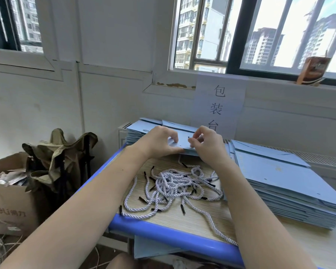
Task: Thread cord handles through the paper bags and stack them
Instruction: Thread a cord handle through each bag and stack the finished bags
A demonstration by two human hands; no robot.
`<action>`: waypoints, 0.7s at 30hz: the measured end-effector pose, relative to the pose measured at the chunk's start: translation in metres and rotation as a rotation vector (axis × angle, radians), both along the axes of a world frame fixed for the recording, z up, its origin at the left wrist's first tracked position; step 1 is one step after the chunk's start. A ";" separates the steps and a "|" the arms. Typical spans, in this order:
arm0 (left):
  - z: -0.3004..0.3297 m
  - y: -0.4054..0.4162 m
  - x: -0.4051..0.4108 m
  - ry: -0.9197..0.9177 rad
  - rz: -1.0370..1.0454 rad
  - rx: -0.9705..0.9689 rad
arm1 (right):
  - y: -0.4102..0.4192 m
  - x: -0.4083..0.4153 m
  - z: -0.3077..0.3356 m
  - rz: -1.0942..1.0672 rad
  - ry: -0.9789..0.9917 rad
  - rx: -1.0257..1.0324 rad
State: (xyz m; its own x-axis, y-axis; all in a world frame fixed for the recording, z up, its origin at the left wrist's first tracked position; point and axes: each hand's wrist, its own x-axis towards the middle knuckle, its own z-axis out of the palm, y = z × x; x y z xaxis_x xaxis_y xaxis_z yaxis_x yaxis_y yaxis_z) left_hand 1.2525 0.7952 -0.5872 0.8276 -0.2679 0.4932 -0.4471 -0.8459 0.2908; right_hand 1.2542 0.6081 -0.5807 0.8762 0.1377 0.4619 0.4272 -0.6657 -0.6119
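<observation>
- Left hand [159, 141]: fingers curled over the near edge of a flat blue paper bag [182, 141], thumb under, pinning it. It grips the bag; nothing else is in it.
- Right hand [206, 144]: fingertips pinched together just beside the bag's punched holes. It looks to be pinching a cord tip, but the tip is too small and too hidden to confirm (a strand does trail down from under the bag toward the pile).
- The bag sits between the two hands, held up off the surface at their far reach, long axis running left to right across both palms. Two small dark holes show on its face, between the left fingers and the right fingertips.
- Key relation: the holes lie just left of the right fingertips, nearly touching. The right hand is the nearer one for the feed; the left only steadies.
- Loose cords [175, 186]: a tangled pile of white twisted cord with black tips, below and nearer than both hands, between the forearms.
- Bag stack, right [291, 183]: flat blue bags beyond the right forearm. Second stack [138, 131] sits past the left hand, behind the held bag.
- Judgement: threading step in hand. The next move calls for aligning the tip square to the hole; a bent tip or a shifting bag could spoil it.
</observation>
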 end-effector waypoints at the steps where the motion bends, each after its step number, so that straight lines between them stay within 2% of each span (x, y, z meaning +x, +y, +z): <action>1: 0.000 0.000 -0.001 0.012 0.008 -0.002 | 0.000 0.001 -0.001 -0.003 -0.023 -0.013; 5: 0.002 -0.002 -0.004 0.029 0.004 -0.001 | 0.000 0.000 0.000 0.016 -0.100 -0.084; 9: 0.001 -0.003 -0.003 0.067 0.031 -0.023 | 0.005 0.002 -0.002 0.090 -0.077 -0.179; 21: 0.003 -0.002 -0.003 0.089 0.045 -0.058 | 0.013 0.010 -0.008 0.193 -0.107 -0.189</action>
